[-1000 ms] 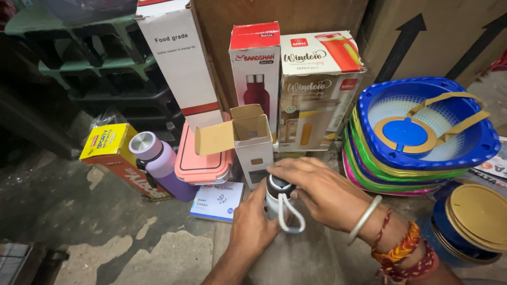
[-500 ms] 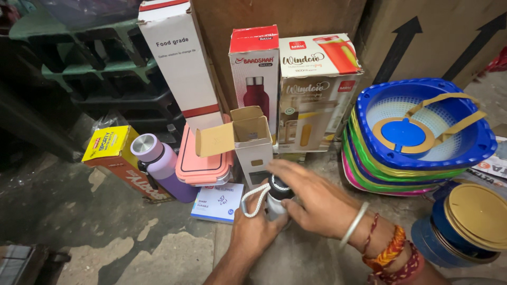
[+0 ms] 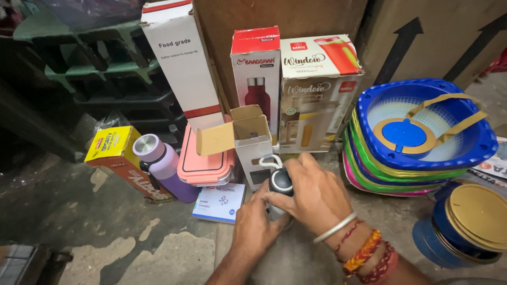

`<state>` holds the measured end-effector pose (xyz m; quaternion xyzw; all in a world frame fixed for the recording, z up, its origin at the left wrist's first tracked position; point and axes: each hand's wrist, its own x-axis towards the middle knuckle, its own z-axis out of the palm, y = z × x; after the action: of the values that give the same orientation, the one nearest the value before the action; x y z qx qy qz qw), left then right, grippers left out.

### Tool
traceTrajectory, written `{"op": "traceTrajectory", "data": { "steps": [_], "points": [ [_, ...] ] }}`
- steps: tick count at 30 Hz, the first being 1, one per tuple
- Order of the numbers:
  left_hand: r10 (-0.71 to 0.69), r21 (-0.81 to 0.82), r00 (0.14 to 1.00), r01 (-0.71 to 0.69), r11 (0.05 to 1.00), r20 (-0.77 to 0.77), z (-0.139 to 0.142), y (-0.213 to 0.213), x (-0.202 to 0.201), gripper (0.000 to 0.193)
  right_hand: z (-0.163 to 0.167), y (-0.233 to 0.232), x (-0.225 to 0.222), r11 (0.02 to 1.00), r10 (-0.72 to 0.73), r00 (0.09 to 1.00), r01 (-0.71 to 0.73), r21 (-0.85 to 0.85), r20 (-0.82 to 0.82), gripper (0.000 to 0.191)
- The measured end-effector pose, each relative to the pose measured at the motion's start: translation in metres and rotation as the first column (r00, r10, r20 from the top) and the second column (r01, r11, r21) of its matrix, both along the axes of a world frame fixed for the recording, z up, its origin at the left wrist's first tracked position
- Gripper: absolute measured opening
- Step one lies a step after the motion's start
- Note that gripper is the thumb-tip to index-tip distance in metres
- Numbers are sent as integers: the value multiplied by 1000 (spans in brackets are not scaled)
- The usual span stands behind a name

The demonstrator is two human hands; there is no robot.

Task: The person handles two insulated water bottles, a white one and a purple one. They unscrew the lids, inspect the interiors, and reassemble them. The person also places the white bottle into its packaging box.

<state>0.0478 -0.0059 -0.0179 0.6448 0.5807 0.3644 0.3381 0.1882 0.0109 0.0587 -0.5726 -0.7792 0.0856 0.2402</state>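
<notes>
A small bottle with a black cap (image 3: 280,182) and a white carry loop (image 3: 270,161) stands on the floor at the centre. My left hand (image 3: 254,226) wraps around its body from below. My right hand (image 3: 316,195), with a metal bangle and red and orange threads on the wrist, grips the cap from the right. Just behind the bottle stands a small open cardboard box (image 3: 248,140) with its flaps up.
A purple bottle (image 3: 162,164) leans on a yellow and red box (image 3: 122,158) at the left, beside a pink lunch box (image 3: 205,161). Tall product cartons (image 3: 317,89) stand behind. Stacked coloured baskets (image 3: 422,132) and blue and gold lids (image 3: 470,221) sit at the right.
The white loop has swung from the bottle's front right, round its left side, to behind the cap. Both hands have stayed on the bottle, the right one shifting on the cap.
</notes>
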Motion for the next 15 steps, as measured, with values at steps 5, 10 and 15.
{"op": "traceTrajectory", "data": {
  "steps": [5,10,15],
  "points": [
    [18,-16,1000,-18,1000,-25,-1,0,-1,78,-5,0,11,989,144,989,-145,-22,-34,65],
    [23,72,999,-20,997,-43,-15,3,-1,77,-4,6,29,844,519,855,-512,163,-6,64],
    [32,31,996,-30,999,-86,-20,4,-2,86,4,8,20,899,437,897,-434,-59,69,52]
  ]
}}
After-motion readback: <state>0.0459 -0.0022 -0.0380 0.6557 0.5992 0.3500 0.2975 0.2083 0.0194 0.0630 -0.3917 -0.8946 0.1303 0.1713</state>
